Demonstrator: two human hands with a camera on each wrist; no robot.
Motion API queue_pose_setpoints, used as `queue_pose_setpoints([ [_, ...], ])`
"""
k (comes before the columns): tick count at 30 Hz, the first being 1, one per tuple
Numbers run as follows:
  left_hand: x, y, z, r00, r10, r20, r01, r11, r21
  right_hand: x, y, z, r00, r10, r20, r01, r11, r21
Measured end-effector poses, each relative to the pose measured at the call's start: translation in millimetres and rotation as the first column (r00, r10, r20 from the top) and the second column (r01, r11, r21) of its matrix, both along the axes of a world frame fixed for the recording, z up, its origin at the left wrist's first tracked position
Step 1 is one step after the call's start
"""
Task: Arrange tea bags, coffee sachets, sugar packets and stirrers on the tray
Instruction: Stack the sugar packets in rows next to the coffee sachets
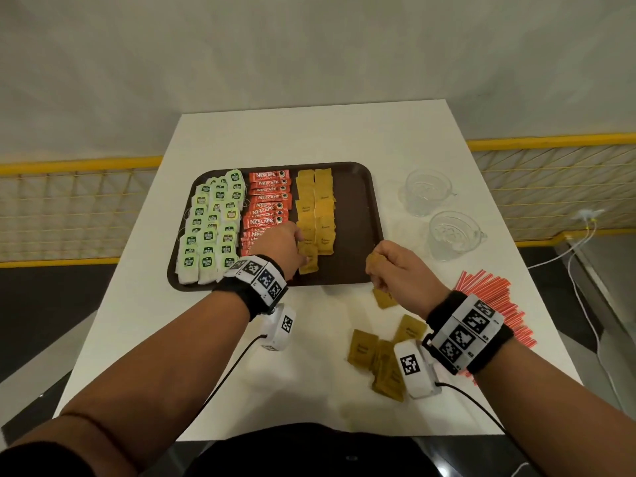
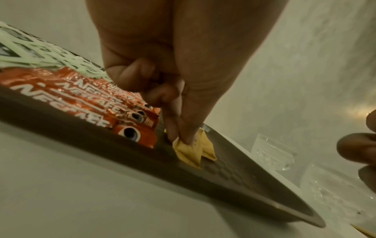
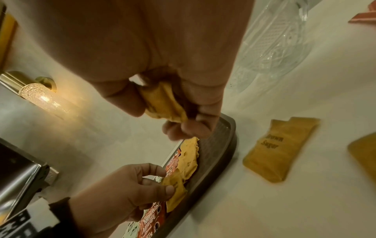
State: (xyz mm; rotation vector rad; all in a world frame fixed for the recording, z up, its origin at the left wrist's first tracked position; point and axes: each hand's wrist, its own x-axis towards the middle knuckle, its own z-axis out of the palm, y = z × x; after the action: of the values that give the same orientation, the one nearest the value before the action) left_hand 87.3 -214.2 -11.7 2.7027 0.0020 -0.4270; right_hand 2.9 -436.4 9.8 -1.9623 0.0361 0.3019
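Left hand (image 1: 282, 247) pinches a sugar packet (image 2: 190, 149) onto the tray (image 1: 358, 215), extending the column. Right hand (image 1: 395, 270) grips further packets (ready supply)

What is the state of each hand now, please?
Left hand: pinches a sugar packet on the tray.
Right hand: grips sugar packets.

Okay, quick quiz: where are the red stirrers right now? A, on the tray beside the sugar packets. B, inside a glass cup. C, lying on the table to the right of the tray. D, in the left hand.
C: the red stirrers lie piled on the white table, right of the tray.
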Motion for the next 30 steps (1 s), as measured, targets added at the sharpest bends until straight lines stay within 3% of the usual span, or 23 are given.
queue_pose_setpoints([
  [8, 5, -4, 2, 0.994, -0.078, 0.077, 0.066, 0.987, 0.146, -3, 1, -4, 0.990, -0.032, 0.140, 0.059, 0.979, -0.194],
  [10, 2, -6, 5, 0.981, -0.107, 0.159, 0.096, 0.993, 0.074, -4, 1, -4, 0.987, -0.054, 0.150, 0.084, 0.976, -0.201],
  [12, -6, -11, 12, 0.953, -0.164, 0.257, 0.202, 0.971, -0.131, -4, 3, -4, 0.984, -0.078, 0.159, 0.110, 0.973, -0.202],
  [15, -24, -21, 28, 0.913, -0.301, 0.276, 0.395, 0.823, -0.408, -4, 5, -3, 0.977, -0.116, 0.180, 0.148, 0.973, -0.177],
  [18, -33, -28, 32, 0.866, -0.428, 0.259, 0.499, 0.765, -0.407, -4, 5, -2, 0.973, -0.127, 0.190, 0.153, 0.980, -0.128],
  [21, -32, -31, 27, 0.856, -0.430, 0.286, 0.510, 0.795, -0.330, -4, 3, -1, 0.973, -0.126, 0.192, 0.151, 0.981, -0.123],
  [23, -27, -30, 22, 0.888, -0.366, 0.278, 0.445, 0.839, -0.314, -4, -2, -4, 0.975, -0.138, 0.174, 0.171, 0.966, -0.194],
  [25, -16, -25, 18, 0.935, -0.240, 0.262, 0.312, 0.907, -0.282, -4, -10, -9, 0.983, -0.147, 0.111, 0.179, 0.901, -0.395],
  [27, -4, -18, 12, 0.967, -0.126, 0.220, 0.184, 0.945, -0.270, -6, -19, -12, 0.992, -0.126, 0.020, 0.110, 0.764, -0.635],
  [30, 5, -13, 4, 0.992, -0.075, 0.101, 0.094, 0.974, -0.206, -8, -23, -15, 0.989, -0.091, -0.121, -0.046, 0.583, -0.811],
])
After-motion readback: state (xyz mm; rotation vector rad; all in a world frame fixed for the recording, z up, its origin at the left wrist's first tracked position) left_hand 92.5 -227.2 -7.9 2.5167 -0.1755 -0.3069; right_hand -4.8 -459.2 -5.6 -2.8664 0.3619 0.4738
